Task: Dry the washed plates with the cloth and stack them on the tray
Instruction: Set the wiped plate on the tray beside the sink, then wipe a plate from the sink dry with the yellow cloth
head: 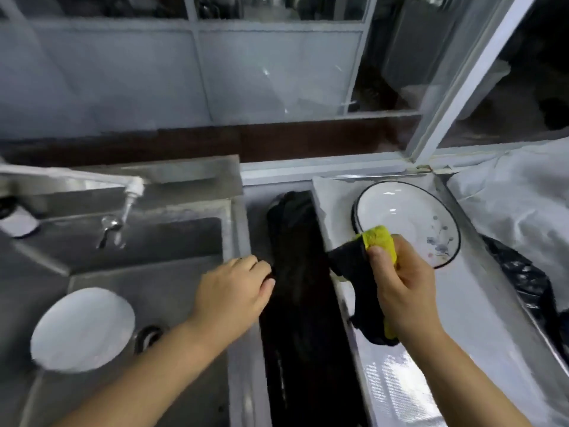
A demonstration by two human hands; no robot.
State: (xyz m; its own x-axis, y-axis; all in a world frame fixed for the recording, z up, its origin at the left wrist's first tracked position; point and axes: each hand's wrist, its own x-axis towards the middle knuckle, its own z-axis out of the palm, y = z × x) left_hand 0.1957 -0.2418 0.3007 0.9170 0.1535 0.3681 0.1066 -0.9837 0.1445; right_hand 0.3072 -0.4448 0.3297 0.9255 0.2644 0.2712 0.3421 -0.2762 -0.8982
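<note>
A white plate with a black rim and a blue flower print (403, 217) lies at the far end of the long steel tray (480, 343) on the right. My right hand (400, 282) grips a yellow and black cloth (363, 272) just in front of that plate, above the tray. A plain white plate (83, 329) lies in the steel sink (172, 266) on the left. My left hand (237, 288) hovers over the sink's right rim with loosely curled fingers and holds nothing, its fingertips near the dark gap.
A tap (129, 192) reaches over the sink from the left, with a spoon (109, 228) lying below it. A dark gap (304, 318) runs between sink and tray. Black plastic (523, 282) and white sheeting (520, 198) lie right of the tray. Glass panels stand behind.
</note>
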